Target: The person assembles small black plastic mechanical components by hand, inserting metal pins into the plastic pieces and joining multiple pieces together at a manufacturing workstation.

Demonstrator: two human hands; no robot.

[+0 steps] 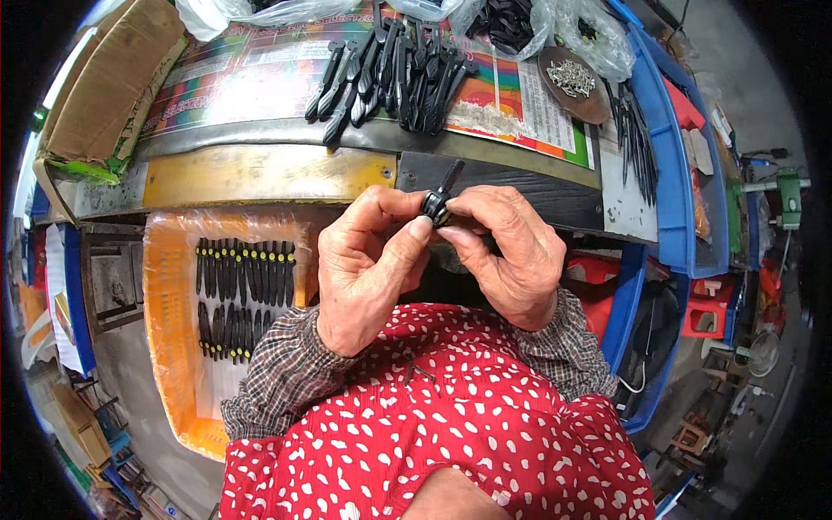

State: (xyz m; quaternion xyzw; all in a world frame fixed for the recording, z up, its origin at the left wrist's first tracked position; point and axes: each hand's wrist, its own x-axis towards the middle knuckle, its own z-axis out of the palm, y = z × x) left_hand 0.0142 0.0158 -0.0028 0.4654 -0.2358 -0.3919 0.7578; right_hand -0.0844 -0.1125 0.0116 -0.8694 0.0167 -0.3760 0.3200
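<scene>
Just off the table's front edge, a small black plastic part with a thin stem pointing up and away is pinched between both hands. My left hand closes on its left side with thumb and forefinger. From the other side, the thumb and fingertips of my right hand grip it. Fingertips cover much of the part, so its exact kind is not visible. Beyond it on the table lies a pile of black ridged handle-like pieces. A round brown dish carries small silvery metal pieces.
An orange crate, lined with plastic, stands lower left with two rows of black pieces with yellow-green dots. Slim black strips lie at the table's right, beside a blue crate. A cardboard box sits at the left end.
</scene>
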